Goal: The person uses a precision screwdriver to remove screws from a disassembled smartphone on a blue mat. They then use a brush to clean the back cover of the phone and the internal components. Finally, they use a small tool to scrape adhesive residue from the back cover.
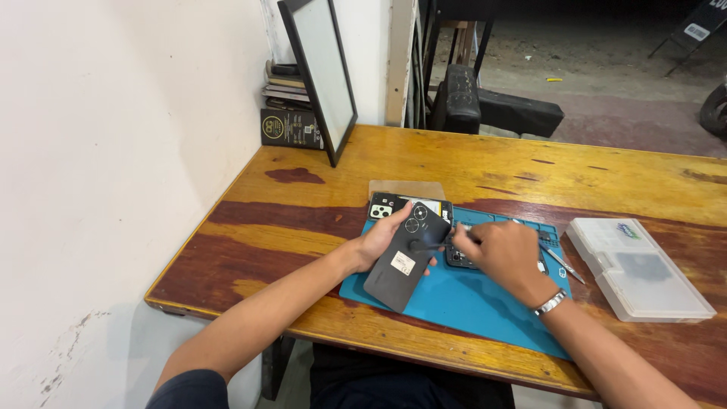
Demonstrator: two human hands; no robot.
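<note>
On a worn wooden table, the left hand grips a dark phone back cover, white-stickered; just right, the right hand pinches a thin tool.

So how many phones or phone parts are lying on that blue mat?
2 that I can tell: an opened phone at the mat's far edge, and a dark back cover held by the left hand. The right hand may hide more.

A dark rectangular phone back cover is held by the left hand above a blue rubber mat on the wooden bench; the right hand is rested beside it.
</note>
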